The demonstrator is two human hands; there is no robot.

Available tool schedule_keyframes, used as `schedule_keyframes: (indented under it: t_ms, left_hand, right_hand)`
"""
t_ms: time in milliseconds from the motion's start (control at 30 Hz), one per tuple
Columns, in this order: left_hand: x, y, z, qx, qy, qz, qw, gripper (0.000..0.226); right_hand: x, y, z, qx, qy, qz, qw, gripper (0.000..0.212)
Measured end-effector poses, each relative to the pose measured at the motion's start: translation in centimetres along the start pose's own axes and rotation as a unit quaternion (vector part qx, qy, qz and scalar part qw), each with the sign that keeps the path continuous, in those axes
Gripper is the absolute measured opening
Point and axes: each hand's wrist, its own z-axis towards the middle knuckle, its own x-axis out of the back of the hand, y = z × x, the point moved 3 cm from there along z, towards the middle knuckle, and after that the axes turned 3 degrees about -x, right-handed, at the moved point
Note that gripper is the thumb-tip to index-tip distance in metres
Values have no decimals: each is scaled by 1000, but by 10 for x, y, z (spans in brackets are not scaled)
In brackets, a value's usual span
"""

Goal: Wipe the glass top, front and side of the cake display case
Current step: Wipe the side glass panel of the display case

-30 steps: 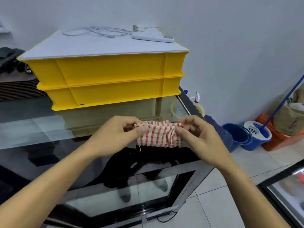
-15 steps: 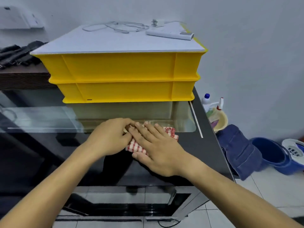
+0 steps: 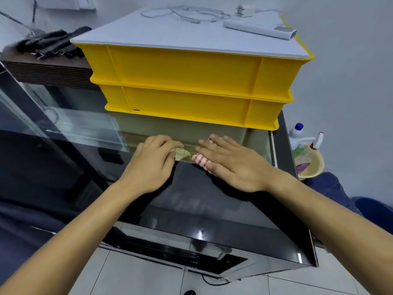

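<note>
The cake display case's dark glass top [image 3: 212,209] fills the lower middle of the head view. A red-and-white checked cloth [image 3: 201,160] lies folded on it, just in front of the yellow crates. My right hand [image 3: 231,162] lies flat on the cloth with straight fingers and hides most of it. My left hand [image 3: 151,162] sits beside it, its fingers curled and pinching a small pale crumpled piece [image 3: 181,153] that lies on the glass.
Two stacked yellow crates [image 3: 191,86] with a white board, a power strip [image 3: 259,29] and cables stand on the rear of the glass. Spray bottles [image 3: 306,139] in a basin, blue fabric and a blue bucket [image 3: 374,206] are on the floor to the right.
The cloth went from being held up between both hands to lying on the glass. My right hand flattened onto it and slid right, away from my left hand.
</note>
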Motion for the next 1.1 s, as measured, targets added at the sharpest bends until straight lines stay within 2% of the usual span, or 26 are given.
schedule_keyframes:
  t_ms: [67, 100, 233, 300, 433, 500, 533, 567, 600, 667, 733, 767, 867, 900, 933, 967, 1000, 1067, 1100]
  left_hand:
    - [-1, -3, 1, 32, 8, -31, 999, 43]
    - [-2, -4, 2, 40, 8, -37, 998, 43]
    - [-1, -2, 0, 36, 8, -32, 999, 45]
    - [-2, -3, -2, 40, -1, -33, 999, 46]
    - [-3, -2, -1, 60, -10, -10, 998, 46]
    - [-2, 0, 1, 69, -20, 9, 997, 47]
    - [-1, 0, 2, 77, -28, 16, 997, 47]
    - [-1, 1, 2, 89, -34, 26, 995, 49]
    - [0, 3, 2, 103, -39, 41, 993, 51]
    - [3, 9, -2, 140, -44, 61, 987, 57]
    - [0, 17, -5, 189, -48, 62, 979, 64]
    - [-3, 23, -4, 219, -52, 49, 973, 67]
    - [-19, 50, 5, 318, -73, 56, 944, 69]
    - [-27, 60, 7, 350, -77, 72, 931, 65]
    - [-33, 69, 9, 372, -73, 84, 921, 62]
    - [-37, 79, 10, 389, -65, 91, 915, 60]
    - [-39, 87, 11, 397, -55, 97, 911, 60]
    - [-40, 100, 9, 401, -38, 106, 909, 59]
    - [-39, 105, 6, 403, -35, 106, 908, 59]
  right_hand:
    - [4, 5, 6, -67, 16, 2, 998, 68]
    - [2, -9, 3, -59, 23, 1, 998, 67]
    - [-12, -83, -62, 147, -13, 1, 989, 58]
    - [-8, -58, -90, 183, -27, -5, 983, 56]
    - [8, 48, -73, 13, 5, -16, 1000, 59]
    - [8, 64, -43, -44, 18, -22, 999, 68]
    - [7, 53, -33, -39, 24, -27, 999, 71]
    - [3, 35, -32, -4, 34, -30, 999, 69]
    - [-3, 13, -42, 68, 34, -16, 997, 65]
    - [-12, -22, -94, 256, 1, 4, 967, 58]
    - [-5, -1, -128, 352, -27, 16, 936, 55]
    - [-2, 26, -124, 345, -12, 10, 938, 56]
    - [15, 115, -68, 157, 3, -11, 987, 69]
    - [19, 127, -51, 104, -8, -15, 994, 71]
    - [19, 120, -43, 87, -2, -19, 996, 71]
    - [13, 99, -49, 112, 14, -17, 993, 71]
    - [4, 70, -67, 179, 27, -8, 983, 70]
    - [-11, 26, -126, 345, 34, 2, 938, 62]
    - [-11, 25, -143, 389, 22, 1, 921, 58]
